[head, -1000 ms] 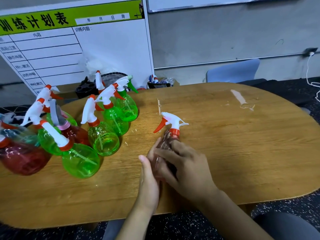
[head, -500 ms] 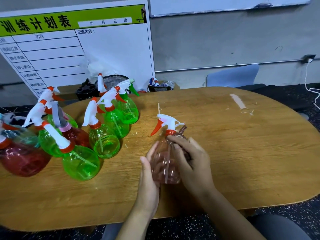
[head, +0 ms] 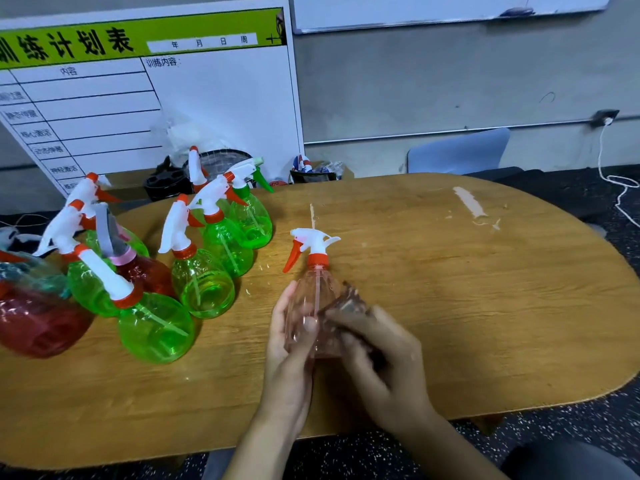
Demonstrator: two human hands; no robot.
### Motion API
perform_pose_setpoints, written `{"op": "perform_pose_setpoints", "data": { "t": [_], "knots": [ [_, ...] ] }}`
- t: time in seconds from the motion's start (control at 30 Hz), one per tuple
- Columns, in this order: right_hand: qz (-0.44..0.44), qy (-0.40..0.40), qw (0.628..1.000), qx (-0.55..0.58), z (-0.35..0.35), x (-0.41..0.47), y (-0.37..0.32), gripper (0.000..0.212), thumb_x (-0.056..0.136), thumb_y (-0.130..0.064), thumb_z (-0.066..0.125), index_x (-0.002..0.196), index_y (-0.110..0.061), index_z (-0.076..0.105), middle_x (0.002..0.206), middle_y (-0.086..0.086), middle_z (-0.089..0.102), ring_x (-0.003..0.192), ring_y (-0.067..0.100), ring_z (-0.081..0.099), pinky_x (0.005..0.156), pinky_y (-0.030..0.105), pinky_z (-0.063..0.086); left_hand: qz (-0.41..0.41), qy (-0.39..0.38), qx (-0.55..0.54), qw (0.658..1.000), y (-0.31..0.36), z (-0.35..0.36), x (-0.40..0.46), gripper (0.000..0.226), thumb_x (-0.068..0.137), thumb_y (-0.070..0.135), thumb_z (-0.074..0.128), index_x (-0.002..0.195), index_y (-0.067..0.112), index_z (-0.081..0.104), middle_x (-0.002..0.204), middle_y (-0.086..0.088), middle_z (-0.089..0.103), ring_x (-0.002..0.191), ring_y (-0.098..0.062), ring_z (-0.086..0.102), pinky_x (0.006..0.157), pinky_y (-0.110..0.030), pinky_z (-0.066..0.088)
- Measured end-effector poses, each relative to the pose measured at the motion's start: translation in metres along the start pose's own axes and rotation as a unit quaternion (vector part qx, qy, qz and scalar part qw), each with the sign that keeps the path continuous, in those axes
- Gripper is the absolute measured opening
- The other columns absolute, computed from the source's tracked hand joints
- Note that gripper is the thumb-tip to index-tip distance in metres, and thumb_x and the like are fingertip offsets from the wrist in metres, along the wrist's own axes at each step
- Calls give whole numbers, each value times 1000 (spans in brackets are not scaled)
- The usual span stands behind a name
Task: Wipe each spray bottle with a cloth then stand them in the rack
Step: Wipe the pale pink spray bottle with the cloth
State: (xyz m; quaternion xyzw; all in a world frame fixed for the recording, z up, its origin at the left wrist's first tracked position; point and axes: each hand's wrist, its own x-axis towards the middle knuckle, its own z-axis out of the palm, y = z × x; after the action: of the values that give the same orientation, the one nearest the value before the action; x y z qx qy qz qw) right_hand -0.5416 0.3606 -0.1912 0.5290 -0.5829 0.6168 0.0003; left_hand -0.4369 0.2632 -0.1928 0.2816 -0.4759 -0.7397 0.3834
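Observation:
A clear pink spray bottle with a white and orange trigger head stands near the middle of the wooden table. My left hand grips its left side, thumb on the front. Against the bottle's right side my right hand presses a small brownish cloth, fingers curled round the cloth. Several green spray bottles and red ones stand or lie in a cluster at the left of the table. No rack can be made out.
A white schedule board leans behind the table at the left. Black containers and small items sit beyond the far edge. A blue chair stands behind the table. A pale scrape marks the table's far right.
My right hand has slid down the bottle's right side with the cloth, from the neck to the lower body. The camera has tilted, so everything sits lower in view.

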Motion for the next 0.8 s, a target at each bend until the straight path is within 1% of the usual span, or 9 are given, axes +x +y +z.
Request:
{"op": "perform_pose_setpoints", "data": {
  "t": [0.07, 0.17, 0.23, 0.3, 0.37, 0.47, 0.6, 0.67, 0.8],
  "knots": [
    [56, 67, 996, 15, -2, 11, -1, 30, 102, -21, 58, 129, -16, 71, 112, -18, 70, 95, 8, 69, 77, 19, 52, 1, -13, -17, 1000, -5, -1, 3, 98, 65, 47, 101, 151, 35, 54, 146, -10, 66, 138, -38, 60, 119, -62, 41],
    [177, 136, 968, 116, 6, 19, 5, 28, 101, -19, 57, 128, -20, 68, 118, -18, 71, 103, 7, 70, 84, 26, 58, 0, -23, -27, 999, -7, -2, 4, 71, 83, 30, 86, 147, 40, 58, 144, -10, 68, 136, -41, 61, 115, -61, 44],
    [231, 164, 943, 176, 13, 19, 9, 22, 105, -17, 59, 124, -22, 69, 117, -7, 74, 106, 15, 71, 85, 30, 58, 3, -35, -10, 999, -9, -2, 3, 65, 86, 37, 80, 146, 44, 58, 145, -11, 67, 138, -40, 59, 117, -65, 40],
    [247, 174, 934, 192, 17, 18, 9, 22, 107, -10, 56, 121, -17, 71, 113, -2, 76, 103, 15, 73, 82, 24, 57, 14, -50, 18, 998, -11, -2, 3, 59, 88, 45, 74, 145, 47, 59, 148, -7, 65, 139, -35, 60, 120, -69, 36],
    [245, 163, 939, 177, 16, 18, 9, 23, 106, -8, 55, 120, -15, 73, 110, -4, 77, 100, 12, 74, 81, 24, 58, 17, -54, 32, 998, -13, -1, 4, 49, 96, 39, 63, 145, 47, 60, 148, -4, 66, 138, -30, 62, 119, -68, 39],
    [211, 154, 957, 127, 9, 24, 10, 23, 106, -17, 59, 121, -20, 76, 112, -3, 77, 104, 19, 73, 86, 40, 61, 11, -56, 35, 998, -14, -1, 5, 51, 98, 32, 54, 148, 45, 58, 149, -2, 65, 138, -28, 62, 118, -66, 41],
    [115, 81, 990, -30, 1, 34, 13, 27, 104, -27, 60, 126, -27, 75, 99, -14, 65, 87, 15, 67, 70, 28, 52, 11, -63, 49, 997, -15, -1, 6, 51, 100, 34, 53, 150, 44, 57, 152, -5, 62, 139, -33, 60, 117, -67, 41],
    [86, 42, 991, -93, 4, 34, 13, 29, 105, -35, 58, 128, -30, 74, 94, -20, 56, 79, 9, 63, 64, 23, 47, 16, -59, 51, 997, -14, 0, 5, 52, 101, 32, 51, 152, 39, 55, 150, -4, 64, 137, -31, 63, 118, -61, 43],
    [13, -3, 993, -113, 7, 24, 12, 31, 106, -34, 56, 130, -24, 74, 98, -13, 61, 82, 6, 64, 62, 33, 54, 21, -56, 31, 998, -8, 2, 2, 52, 102, 26, 50, 154, 32, 51, 144, -5, 69, 135, -28, 65, 113, -49, 48]
  ]
}}
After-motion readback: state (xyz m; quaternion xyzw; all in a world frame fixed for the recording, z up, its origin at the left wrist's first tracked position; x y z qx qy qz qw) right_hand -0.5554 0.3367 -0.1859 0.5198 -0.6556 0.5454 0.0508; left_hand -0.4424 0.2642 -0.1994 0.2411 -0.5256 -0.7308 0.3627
